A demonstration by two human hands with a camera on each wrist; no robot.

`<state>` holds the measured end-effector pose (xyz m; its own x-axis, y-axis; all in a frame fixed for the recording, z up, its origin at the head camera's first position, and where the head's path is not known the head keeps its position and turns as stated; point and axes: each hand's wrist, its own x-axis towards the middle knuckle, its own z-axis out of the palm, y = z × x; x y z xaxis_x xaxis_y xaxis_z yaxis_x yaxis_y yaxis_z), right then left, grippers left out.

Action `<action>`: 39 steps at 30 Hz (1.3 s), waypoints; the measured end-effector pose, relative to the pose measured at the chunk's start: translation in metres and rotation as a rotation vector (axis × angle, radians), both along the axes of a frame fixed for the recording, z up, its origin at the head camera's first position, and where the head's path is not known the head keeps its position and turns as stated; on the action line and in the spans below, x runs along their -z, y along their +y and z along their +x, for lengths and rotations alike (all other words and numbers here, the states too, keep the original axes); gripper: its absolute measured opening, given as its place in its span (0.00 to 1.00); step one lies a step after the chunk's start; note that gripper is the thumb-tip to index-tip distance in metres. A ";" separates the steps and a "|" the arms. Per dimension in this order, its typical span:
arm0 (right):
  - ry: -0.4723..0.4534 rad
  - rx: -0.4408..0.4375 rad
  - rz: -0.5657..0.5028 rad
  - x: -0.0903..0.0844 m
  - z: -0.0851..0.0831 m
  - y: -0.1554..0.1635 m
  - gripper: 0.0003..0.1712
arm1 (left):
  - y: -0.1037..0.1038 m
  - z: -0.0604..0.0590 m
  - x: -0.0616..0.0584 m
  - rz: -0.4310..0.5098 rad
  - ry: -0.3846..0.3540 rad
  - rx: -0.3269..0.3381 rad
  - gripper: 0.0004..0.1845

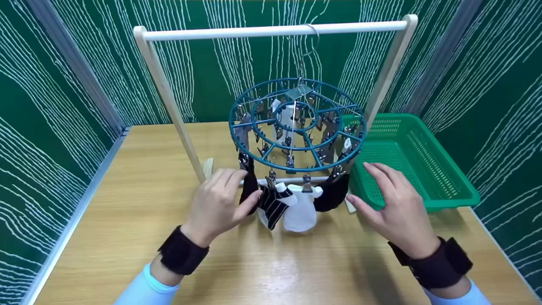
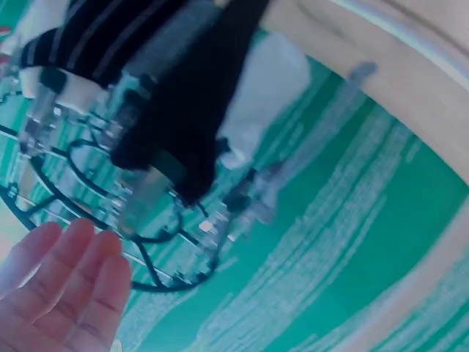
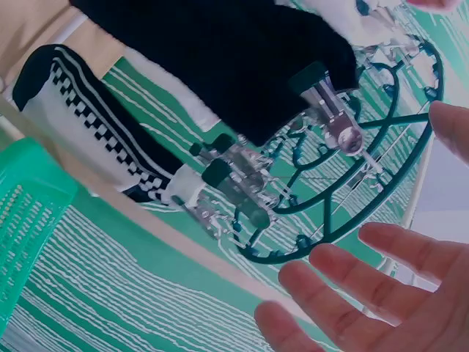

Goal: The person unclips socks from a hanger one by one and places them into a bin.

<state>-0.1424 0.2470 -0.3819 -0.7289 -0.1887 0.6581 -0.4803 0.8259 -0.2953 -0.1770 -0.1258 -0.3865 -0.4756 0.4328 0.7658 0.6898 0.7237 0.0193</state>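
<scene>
The left hand (image 1: pixel 218 203) touches the soft black sock (image 1: pixel 250 186) clipped to the round teal clip hanger (image 1: pixel 296 125) — light, limp; likely best gripped near its clip. The right hand (image 1: pixel 396 207) hovers with fingers spread, holding nothing.

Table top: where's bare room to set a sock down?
Bare wood lies left of the left hand, towards the metal edge strip, and in front between both wrists. The green basket looks empty. Under the round clip hanger, hanging socks crowd the space.
</scene>
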 end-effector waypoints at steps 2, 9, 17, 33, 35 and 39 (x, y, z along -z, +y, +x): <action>0.000 -0.006 0.000 0.000 0.002 -0.002 0.44 | 0.007 0.000 -0.001 0.028 0.021 0.053 0.20; -0.003 -0.013 0.021 0.002 0.005 -0.007 0.37 | 0.029 0.002 -0.001 0.119 0.002 0.181 0.11; 0.023 -0.036 0.060 0.008 0.008 -0.013 0.27 | 0.054 0.008 0.001 0.218 -0.201 0.307 0.13; 0.090 -0.107 0.124 0.026 0.009 -0.021 0.26 | 0.098 0.004 -0.008 0.112 -0.424 0.228 0.18; 0.093 -0.110 0.125 0.028 0.009 -0.022 0.26 | 0.100 0.003 -0.008 0.077 -0.460 0.200 0.18; 0.083 -0.118 0.123 0.032 0.009 -0.023 0.25 | 0.102 -0.001 -0.010 0.032 -0.494 0.160 0.17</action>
